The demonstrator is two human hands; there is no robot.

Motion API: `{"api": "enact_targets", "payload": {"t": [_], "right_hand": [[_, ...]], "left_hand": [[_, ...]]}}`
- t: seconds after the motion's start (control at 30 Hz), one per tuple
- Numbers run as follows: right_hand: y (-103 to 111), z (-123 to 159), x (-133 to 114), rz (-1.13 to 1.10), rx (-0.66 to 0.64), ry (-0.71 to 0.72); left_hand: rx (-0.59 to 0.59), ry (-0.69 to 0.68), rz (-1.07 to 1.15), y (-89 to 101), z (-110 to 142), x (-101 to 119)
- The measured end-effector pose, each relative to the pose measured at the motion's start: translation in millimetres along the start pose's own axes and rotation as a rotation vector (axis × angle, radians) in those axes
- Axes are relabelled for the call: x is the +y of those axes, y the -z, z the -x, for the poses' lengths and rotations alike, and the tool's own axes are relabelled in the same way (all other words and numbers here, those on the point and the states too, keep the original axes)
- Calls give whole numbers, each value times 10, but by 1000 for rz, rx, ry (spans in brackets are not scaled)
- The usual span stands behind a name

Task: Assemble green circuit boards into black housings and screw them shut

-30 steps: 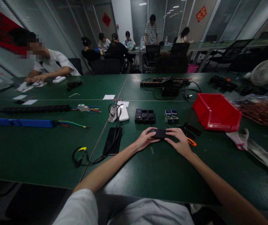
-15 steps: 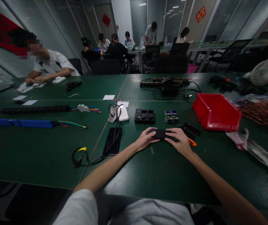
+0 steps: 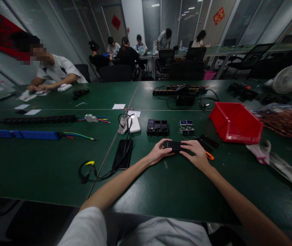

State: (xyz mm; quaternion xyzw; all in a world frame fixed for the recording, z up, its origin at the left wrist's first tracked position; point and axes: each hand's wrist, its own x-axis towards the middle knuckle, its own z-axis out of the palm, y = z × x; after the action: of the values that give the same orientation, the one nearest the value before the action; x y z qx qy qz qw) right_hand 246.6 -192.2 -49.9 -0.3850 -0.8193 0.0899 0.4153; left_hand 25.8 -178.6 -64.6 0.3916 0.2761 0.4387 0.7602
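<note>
My left hand [image 3: 160,151] grips the left end of a black rectangular case [image 3: 174,146], its thumb lying across the near face. At the other end, the fingers of my right hand [image 3: 195,153] pinch the same case along its edges. The case is held just above the green table. Beyond it sit a black housing with several bays [image 3: 157,127] and a small stack of circuit boards [image 3: 186,126]. Flat dark panels [image 3: 208,140] and an orange tool handle [image 3: 209,155] lie beside my right hand, which partly hides them.
A red bin [image 3: 236,124] and a white glove [image 3: 260,153] are on the right. A black phone [image 3: 121,155] with a cable across it, a white box [image 3: 134,123] and a blue power strip [image 3: 37,134] lie leftward. A co-worker [image 3: 56,70] sits across the table.
My left thumb has slid slightly to the right over the black case, and my left fingers have shifted a little. My right hand has hardly moved.
</note>
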Motion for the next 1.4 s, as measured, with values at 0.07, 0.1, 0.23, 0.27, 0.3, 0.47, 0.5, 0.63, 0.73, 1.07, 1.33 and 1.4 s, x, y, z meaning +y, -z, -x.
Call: {"api": "enact_targets", "payload": {"t": [0.07, 0.1, 0.23, 0.27, 0.3, 0.47, 0.5, 0.63, 0.73, 1.07, 1.33, 1.4], "right_hand": [[0, 1, 8, 14, -1, 10], [0, 2, 10, 18, -2, 13], [2, 0, 5, 18, -2, 11], [1, -1, 3, 15, -2, 8], [-1, -1, 1, 10, -3, 6], [-10, 0, 6, -4, -29, -6], [-12, 1, 7, -2, -39, -9], [-20, 4, 5, -12, -72, -28], [-28, 7, 1, -39, -75, -52], [-16, -5, -7, -118, -71, -126], [-32, -9, -28, -130, -67, -130], [-43, -10, -39, -137, -67, -137]], "left_hand": [[10, -16, -24, -3, 3, -7], [11, -27, -34, -6, 7, -9], [9, -54, -63, -24, 21, -11], [12, -55, -68, -28, 24, -11], [14, -56, -72, -31, 25, -12], [20, -67, -96, -40, 25, -21], [21, -68, -102, -41, 24, -22], [27, -70, -125, -49, 27, -22], [37, -71, -141, -58, 34, -18], [16, -81, -172, -64, 46, -21], [16, -80, -197, -64, 43, -28], [10, -82, -201, -65, 43, -28]]}}
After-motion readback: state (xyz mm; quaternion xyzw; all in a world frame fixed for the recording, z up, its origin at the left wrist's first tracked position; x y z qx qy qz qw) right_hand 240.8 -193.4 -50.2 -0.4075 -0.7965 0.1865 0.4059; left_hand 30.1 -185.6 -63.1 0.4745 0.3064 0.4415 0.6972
